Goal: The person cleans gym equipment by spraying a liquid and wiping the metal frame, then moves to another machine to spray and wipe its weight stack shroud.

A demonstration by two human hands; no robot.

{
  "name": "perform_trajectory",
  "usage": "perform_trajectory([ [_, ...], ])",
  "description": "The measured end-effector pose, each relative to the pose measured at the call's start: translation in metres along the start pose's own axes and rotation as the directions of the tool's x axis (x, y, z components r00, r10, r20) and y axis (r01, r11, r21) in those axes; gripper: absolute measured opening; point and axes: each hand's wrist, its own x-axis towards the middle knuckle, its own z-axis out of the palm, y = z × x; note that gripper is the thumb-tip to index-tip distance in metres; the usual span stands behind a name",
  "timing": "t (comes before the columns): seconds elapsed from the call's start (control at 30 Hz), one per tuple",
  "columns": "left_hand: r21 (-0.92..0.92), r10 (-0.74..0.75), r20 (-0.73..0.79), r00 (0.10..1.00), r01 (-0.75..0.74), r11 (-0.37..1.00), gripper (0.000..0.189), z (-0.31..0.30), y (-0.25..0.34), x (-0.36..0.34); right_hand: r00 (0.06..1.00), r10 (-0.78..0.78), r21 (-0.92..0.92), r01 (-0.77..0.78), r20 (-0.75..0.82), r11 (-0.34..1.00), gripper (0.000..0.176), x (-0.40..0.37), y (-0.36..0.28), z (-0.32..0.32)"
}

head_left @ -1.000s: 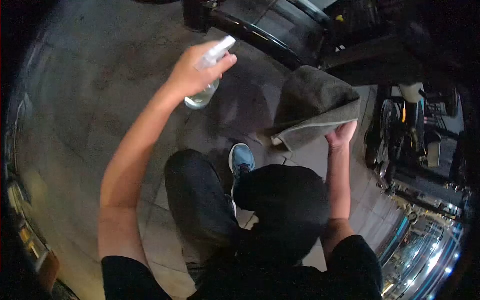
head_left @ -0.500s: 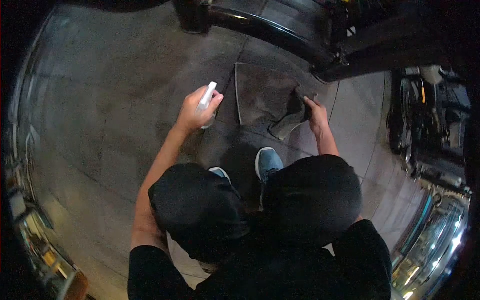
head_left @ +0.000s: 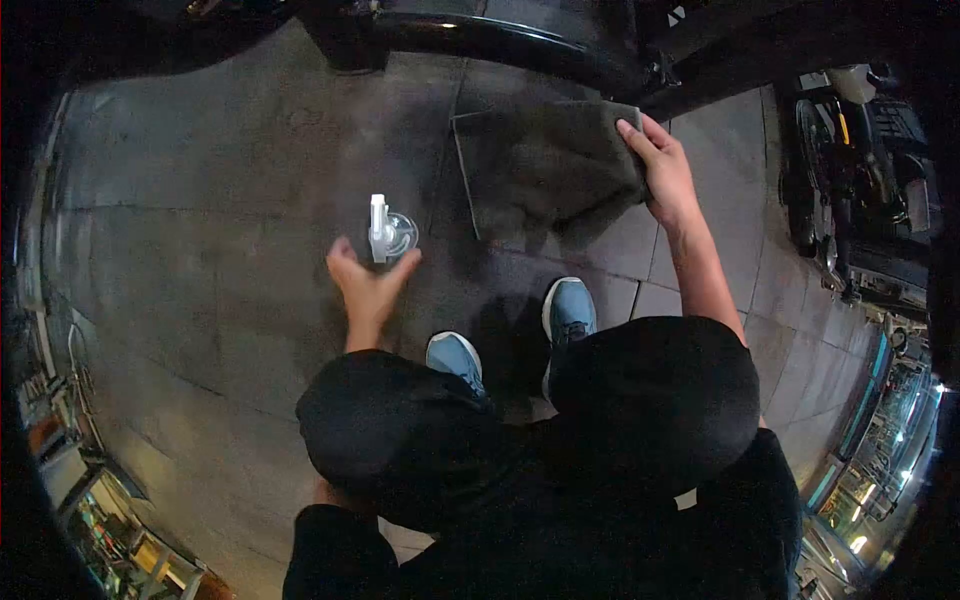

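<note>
A clear spray bottle (head_left: 402,236) with a white trigger head stands upright on the tiled floor, left of my feet. Just behind it is my left hand (head_left: 366,283), thumb and fingers spread apart around its near side and holding nothing. My right hand (head_left: 664,172) pinches a dark grey cloth (head_left: 545,165) by its far right corner, thumb on top. The cloth spreads out to the left from that hand, its left edge hanging toward the floor and its lower side folded.
Across the top runs a black glossy tube frame (head_left: 490,38) with a dark post (head_left: 345,45). Dark machine parts (head_left: 850,170) stand at the right. My blue shoes (head_left: 570,308) are planted on the floor tiles. Shelves of assorted items (head_left: 120,520) line the lower left.
My left hand has let go of the spray bottle, which now stands on the floor, and has drawn back toward me. My right hand has moved up and right, spreading the cloth.
</note>
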Motion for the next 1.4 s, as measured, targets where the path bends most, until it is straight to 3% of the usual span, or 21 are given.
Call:
perform_trajectory([
  [0.03,0.103,-0.194,0.093,0.976,0.185,0.977,0.082,-0.006,0.004,-0.019,1.000,-0.006,0.002,0.006,-0.003,1.000,0.030,-0.002,-0.004,0.000],
  [0.07,0.008,-0.354,0.441,0.825,0.391,0.920,0.073,-0.012,0.009,-0.029,1.000,0.005,0.057,-0.004,-0.025,0.998,0.031,-0.004,-0.007,-0.001],
  [0.1,0.002,-0.402,0.741,0.537,0.597,0.802,0.065,-0.013,0.015,-0.037,0.999,0.023,0.109,-0.017,-0.049,0.994,0.032,-0.009,-0.010,-0.001],
  [0.17,-0.290,-0.087,0.787,0.610,0.491,0.821,0.056,0.022,0.019,-0.054,0.995,0.083,0.117,-0.075,-0.063,0.990,0.034,-0.022,-0.012,-0.003],
  [0.23,-0.487,0.048,0.467,0.883,0.211,0.847,0.050,0.073,0.037,-0.043,0.995,0.099,0.090,-0.097,-0.024,0.991,0.040,-0.031,-0.010,-0.006],
  [0.33,-0.418,0.040,0.223,0.974,0.058,0.907,0.058,0.146,0.061,0.007,0.995,0.091,0.119,-0.088,-0.028,0.989,0.040,-0.039,-0.007,-0.016],
  [0.4,-0.370,-0.286,0.639,0.714,0.611,0.699,0.057,0.165,0.084,0.027,0.989,0.135,0.169,-0.123,-0.059,0.978,0.042,-0.045,-0.002,-0.024],
  [0.43,-0.367,-0.282,0.647,0.709,0.613,0.700,0.057,0.168,0.085,0.032,0.979,0.185,0.226,-0.163,-0.080,0.960,0.043,-0.048,0.002,-0.027],
  [0.5,-0.269,-0.175,0.888,0.425,0.790,0.552,0.051,0.166,0.088,0.040,0.972,0.216,0.256,-0.187,-0.093,0.948,0.043,-0.052,0.015,-0.034],
  [0.57,-0.247,-0.169,0.907,0.385,0.813,0.527,0.039,0.161,0.095,0.040,0.965,0.241,0.288,-0.203,-0.101,0.936,0.044,-0.052,0.025,-0.040],
  [0.63,-0.367,0.108,0.926,0.361,0.803,0.470,0.033,0.159,0.094,0.043,0.960,0.261,0.252,-0.230,-0.098,0.940,0.042,-0.052,0.026,-0.044],
  [0.77,-0.767,0.196,0.598,0.777,0.483,0.423,0.018,0.102,0.135,0.064,0.970,0.211,0.189,-0.185,-0.125,0.964,0.040,-0.045,0.000,-0.058],
  [0.83,-0.830,0.186,0.557,0.809,0.538,0.147,0.024,0.079,0.154,0.077,0.985,0.126,0.202,-0.100,-0.117,0.974,0.040,-0.034,-0.012,-0.072],
  [0.97,-0.801,0.157,0.595,0.788,0.568,0.187,0.031,0.108,0.126,0.082,0.916,0.297,0.207,-0.246,-0.270,0.947,0.027,0.006,0.046,-0.113],
  [1.03,-0.602,0.148,0.685,0.713,0.440,0.667,0.034,0.118,0.118,0.070,0.905,0.334,0.160,-0.301,-0.265,0.940,0.022,0.009,0.111,-0.119],
  [1.1,-0.629,0.178,0.708,0.683,0.496,0.599,0.039,0.141,0.093,0.068,0.888,0.424,0.255,-0.375,-0.178,0.892,0.018,0.003,0.168,-0.120],
  [1.17,-0.794,0.083,0.589,0.804,0.558,0.241,0.046,0.132,0.104,0.060,0.885,0.441,0.311,-0.381,-0.151,0.871,0.018,-0.015,0.168,-0.095],
  [1.23,-0.869,0.081,0.478,0.875,0.457,0.188,0.056,0.123,0.119,0.057,0.882,0.454,0.372,-0.382,-0.127,0.846,0.017,-0.037,0.157,-0.073],
  [1.3,-0.514,0.233,-0.204,0.951,-0.306,0.801,0.066,0.114,0.139,0.051,0.859,0.511,0.642,-0.368,-0.042,0.673,0.016,-0.050,0.144,-0.058],
  [1.33,-0.411,0.408,-0.283,0.868,-0.494,0.766,0.072,0.099,0.147,0.039,0.865,0.498,0.636,-0.346,-0.068,0.689,0.016,-0.054,0.171,-0.066],
  [1.4,-0.581,0.656,0.079,0.750,-0.500,0.642,0.071,0.096,0.139,0.001,0.902,0.414,0.625,-0.392,0.119,0.675,0.017,-0.074,0.157,-0.042],
])
